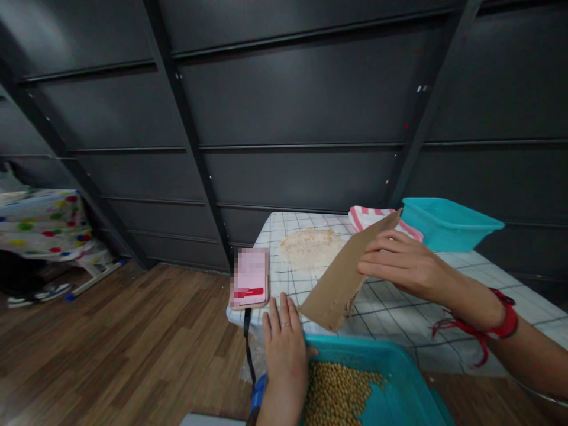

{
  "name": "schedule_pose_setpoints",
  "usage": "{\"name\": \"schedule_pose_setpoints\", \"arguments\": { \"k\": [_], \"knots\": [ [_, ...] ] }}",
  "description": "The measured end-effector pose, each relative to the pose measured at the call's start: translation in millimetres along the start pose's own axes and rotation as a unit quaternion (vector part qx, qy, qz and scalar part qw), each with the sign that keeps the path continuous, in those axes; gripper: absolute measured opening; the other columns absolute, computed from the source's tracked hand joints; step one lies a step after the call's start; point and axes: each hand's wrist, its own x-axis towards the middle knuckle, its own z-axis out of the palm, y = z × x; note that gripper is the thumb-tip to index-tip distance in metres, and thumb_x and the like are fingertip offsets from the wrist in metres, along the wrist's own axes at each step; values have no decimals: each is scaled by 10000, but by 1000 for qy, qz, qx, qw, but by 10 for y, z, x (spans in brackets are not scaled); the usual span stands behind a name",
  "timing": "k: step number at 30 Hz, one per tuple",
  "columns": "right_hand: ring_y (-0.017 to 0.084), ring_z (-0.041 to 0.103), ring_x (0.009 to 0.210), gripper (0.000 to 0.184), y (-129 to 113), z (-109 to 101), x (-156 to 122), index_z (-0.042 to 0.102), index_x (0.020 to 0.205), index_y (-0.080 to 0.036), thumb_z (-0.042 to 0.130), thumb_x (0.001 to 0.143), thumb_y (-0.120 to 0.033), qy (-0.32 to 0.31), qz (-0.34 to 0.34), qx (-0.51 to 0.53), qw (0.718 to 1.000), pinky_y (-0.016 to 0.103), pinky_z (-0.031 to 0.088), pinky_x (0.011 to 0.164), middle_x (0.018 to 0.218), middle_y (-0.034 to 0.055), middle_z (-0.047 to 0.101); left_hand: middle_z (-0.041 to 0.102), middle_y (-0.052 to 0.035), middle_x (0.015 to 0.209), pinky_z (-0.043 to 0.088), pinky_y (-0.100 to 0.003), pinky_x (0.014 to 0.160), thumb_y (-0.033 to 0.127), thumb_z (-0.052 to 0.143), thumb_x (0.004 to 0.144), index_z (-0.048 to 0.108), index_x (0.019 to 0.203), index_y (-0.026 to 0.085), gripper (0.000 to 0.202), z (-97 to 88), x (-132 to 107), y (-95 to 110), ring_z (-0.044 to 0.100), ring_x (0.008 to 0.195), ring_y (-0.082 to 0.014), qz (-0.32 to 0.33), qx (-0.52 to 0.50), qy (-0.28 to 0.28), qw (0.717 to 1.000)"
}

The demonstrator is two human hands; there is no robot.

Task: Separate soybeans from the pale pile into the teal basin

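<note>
A torn piece of brown cardboard is in my right hand, gripped near its upper part and slanted over the checked tablecloth. My left hand lies at the table's front edge, its fingers stretched out and its thumb by the rim of a teal plastic tub. Round yellow-brown beans cover the left side of that tub's floor. Behind the cardboard, a pale patch of fine material with orange-brown bits is spread on the cloth; I cannot tell what it is.
A phone with a pink screen sits at the table's left corner, a black strap or cable hanging below it. At the back right are a second teal tub and a pink-striped cloth. A dark panelled wall stands behind.
</note>
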Motion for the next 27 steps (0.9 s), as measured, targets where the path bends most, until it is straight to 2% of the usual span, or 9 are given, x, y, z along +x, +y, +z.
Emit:
{"name": "schedule_pose_setpoints", "arguments": {
  "k": [6,12,17,23,27],
  "knots": [
    [168,535,825,238,-17,-14,-7,534,946,-211,353,875,-74,36,8,7,999,353,396,731,818,24,645,371,-119,1381,295,-483,1020,445,671,572,379,1283,171,816,40,-5,1,289,1278,-325,3,11,3,1000],
    [157,534,804,240,24,17,-14,525,931,-205,347,869,-57,17,7,23,1000,326,405,718,807,16,642,351,-120,1390,306,-468,1024,432,714,526,359,1291,144,892,22,-8,7,275,1284,-321,8,22,1,1000],
    [159,533,800,278,81,-31,-117,507,981,-216,342,849,-36,16,28,15,999,322,400,713,814,21,635,368,-125,1380,303,-477,1022,401,697,562,374,1285,163,828,-4,-2,4,295,1275,-320,3,14,-7,1000],
    [166,530,767,264,-20,8,-132,532,937,-187,326,861,-41,-16,57,-51,997,325,390,696,783,27,632,376,-123,1376,317,-457,1021,431,727,513,373,1283,155,891,-35,0,0,304,1271,-313,4,13,-7,1000],
    [156,532,750,249,-94,-78,-137,544,906,-174,328,871,-56,-32,52,-40,997,302,392,695,748,24,629,386,-121,1371,324,-451,1020,455,736,489,376,1280,155,919,-46,3,2,304,1271,-311,1,14,-6,1000]
  ]
}}
